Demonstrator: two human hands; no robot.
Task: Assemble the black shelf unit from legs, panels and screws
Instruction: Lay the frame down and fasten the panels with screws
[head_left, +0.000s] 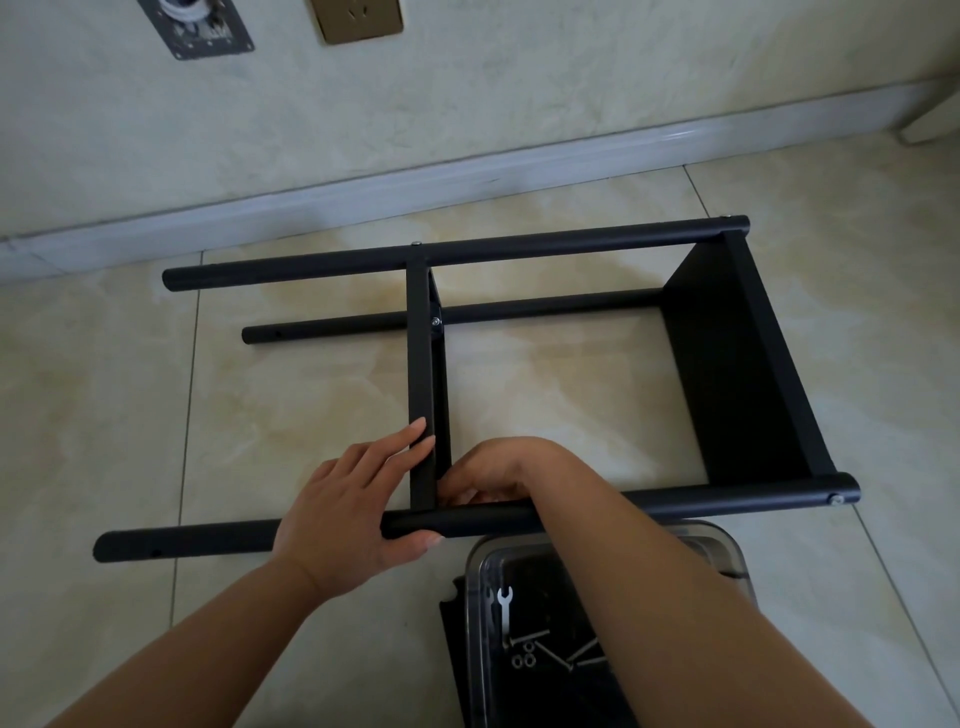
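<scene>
The shelf unit (727, 364) is matte black throughout: legs (441, 254), middle panel (422, 364) and end panel alike, with small silver screw heads (836, 500) at the joints. The floor (571, 389) is glossy beige tile with pale marbled clouding and thin grey grout lines. The skirting (363, 192) is whitish-grey. A clear container (519, 597) holds a silver spanner (505, 603) and screws.

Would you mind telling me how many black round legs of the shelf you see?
3: the far leg nearest the wall, the middle leg on the floor, the near leg under both hands. A fourth may be hidden.
</scene>
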